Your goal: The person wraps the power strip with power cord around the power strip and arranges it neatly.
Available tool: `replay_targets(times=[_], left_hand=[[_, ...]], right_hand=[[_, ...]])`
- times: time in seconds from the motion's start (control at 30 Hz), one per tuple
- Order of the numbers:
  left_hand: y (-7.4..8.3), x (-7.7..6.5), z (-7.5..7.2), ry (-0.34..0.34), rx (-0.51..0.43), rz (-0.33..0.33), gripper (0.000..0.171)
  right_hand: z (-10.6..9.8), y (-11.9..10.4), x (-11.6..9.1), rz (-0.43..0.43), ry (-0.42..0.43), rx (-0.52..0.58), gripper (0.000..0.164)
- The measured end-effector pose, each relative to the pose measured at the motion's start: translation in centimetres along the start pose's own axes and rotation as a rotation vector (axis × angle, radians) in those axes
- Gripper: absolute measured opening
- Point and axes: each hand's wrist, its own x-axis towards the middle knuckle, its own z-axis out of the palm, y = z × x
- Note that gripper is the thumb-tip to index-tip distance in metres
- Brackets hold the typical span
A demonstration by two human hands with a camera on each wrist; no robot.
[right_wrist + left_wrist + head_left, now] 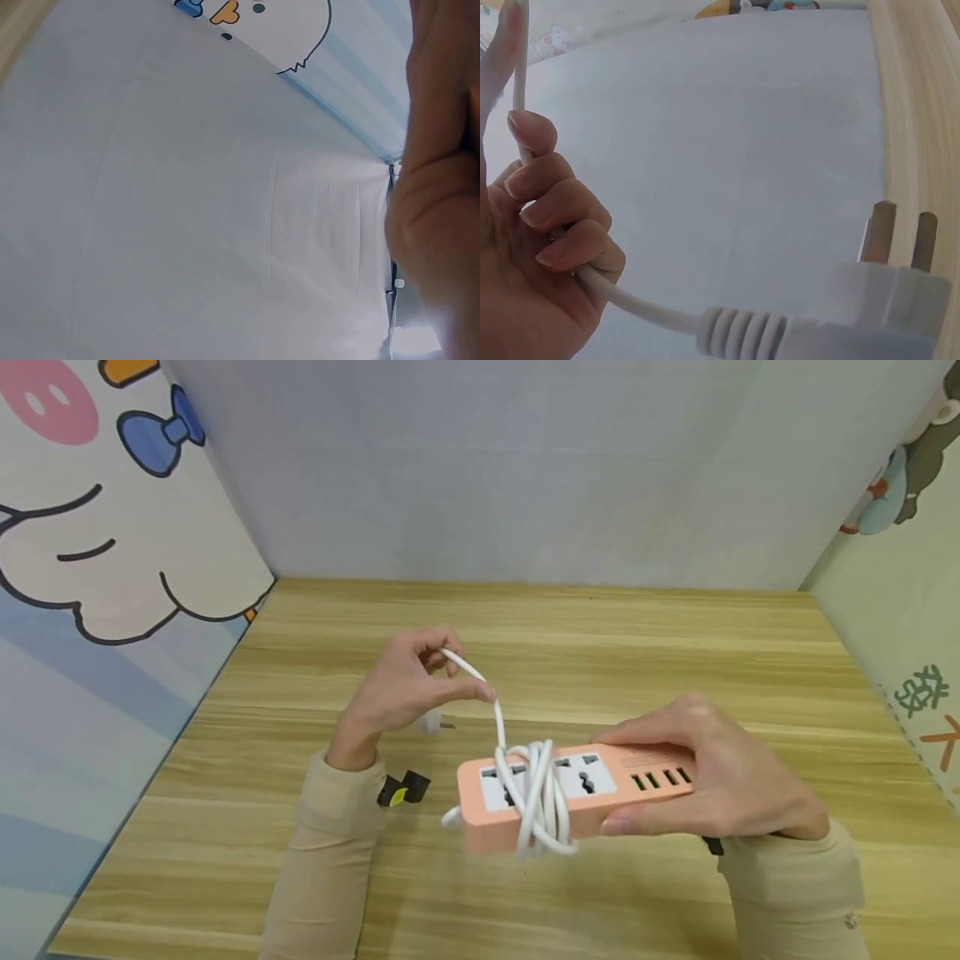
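A peach-coloured power strip with white socket panels is held above the table, its left half wrapped in several turns of white cord. My right hand grips the strip's right end, thumb on the near side and fingers over the far side. Up and to the left, my left hand holds the cord's free length, fingers curled round it. From that hand, in the left wrist view, the cord runs to a white plug with metal prongs, hanging loose. In the right wrist view only part of the right hand shows.
Beneath the hands lies a wood-grain table. A plain pale wall stands along its back edge, with cartoon-printed panels at the left and right sides. Black straps show at the wrists.
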Motion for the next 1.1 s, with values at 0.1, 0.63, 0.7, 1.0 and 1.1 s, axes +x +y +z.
replay_targets(times=[0.1,0.63,0.7,1.0,1.1], left_hand=[[0.2,-0.1,0.1,0.070,0.004,0.060,0.036],[2.0,-0.3,1.8,0.371,0.222,0.360,0.044],[2.2,-0.3,1.8,0.389,0.243,0.384,0.045],[3.3,-0.7,1.9,0.424,0.387,0.512,0.049],[3.7,-0.9,2.0,0.427,0.430,0.526,0.048]], right_hand=[[-0.1,0.2,-0.1,0.028,-0.003,-0.040,0.044],[0.5,-0.3,0.2,0.128,-0.044,-0.244,0.032],[0.8,-0.3,0.3,0.131,-0.029,-0.269,0.028],[1.8,0.2,0.9,0.179,0.005,-0.368,0.033],[2.0,0.2,1.0,0.185,0.012,-0.394,0.031]])
